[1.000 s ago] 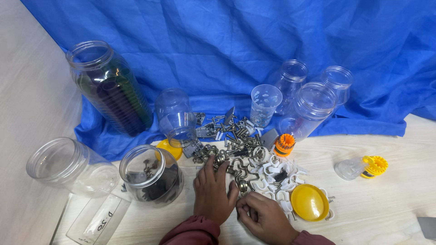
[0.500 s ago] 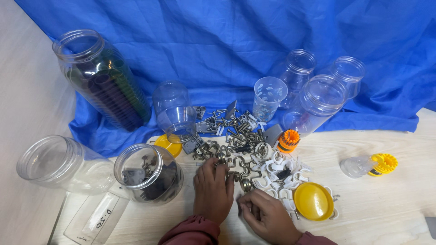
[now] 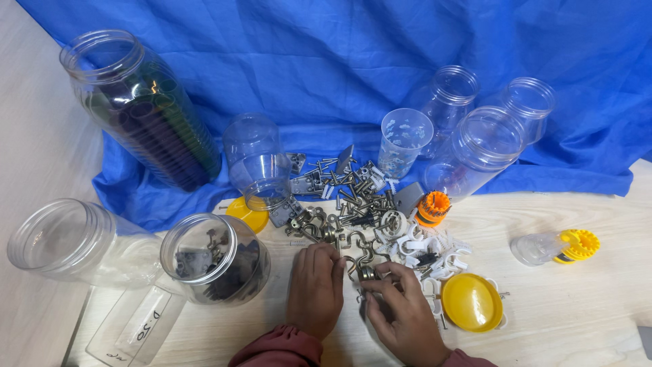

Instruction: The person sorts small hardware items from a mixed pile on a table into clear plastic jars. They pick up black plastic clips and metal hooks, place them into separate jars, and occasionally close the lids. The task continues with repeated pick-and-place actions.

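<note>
Head view looks down on a pale wooden tabletop [image 3: 584, 312] half covered by a crumpled blue cloth [image 3: 339, 75]. Both hands work at the near edge of a heap of mixed metal hardware [image 3: 346, 197]: screws, small hinges and brass-coloured hooks, with white plastic cable clips [image 3: 435, 248] spread to its right.

The left hand [image 3: 314, 289] lies palm down on the tabletop, its fingers [image 3: 326, 257] held together and curled slightly, their tips touching the hooks at the heap's near edge; I cannot tell whether it grips any of them. The right hand [image 3: 404, 312] is just beside it, its fingers [image 3: 387, 282] pinched together on a small metal hook [image 3: 367, 273] held just above the tabletop, between the two hands.

Left of the left hand stands an open clear jar holding dark hardware [image 3: 214, 261], and beside that an empty clear jar [image 3: 64, 241] lying tilted. A flat clear lidded box [image 3: 136, 326] sits in front of them. A tall jar with dark contents [image 3: 142, 112] leans on the cloth at the far left. A clear jar turned mouth down [image 3: 257, 160] rests by a yellow lid [image 3: 248, 214]. Behind the heap stand a plastic cup [image 3: 404, 143] and three empty clear jars [image 3: 482, 149]. An orange ridged cap [image 3: 432, 207] lies by the heap, a second yellow lid [image 3: 472, 302] sits right of the right hand, and a small clear bottle with a yellow cap [image 3: 553, 246] lies well apart at the right.
</note>
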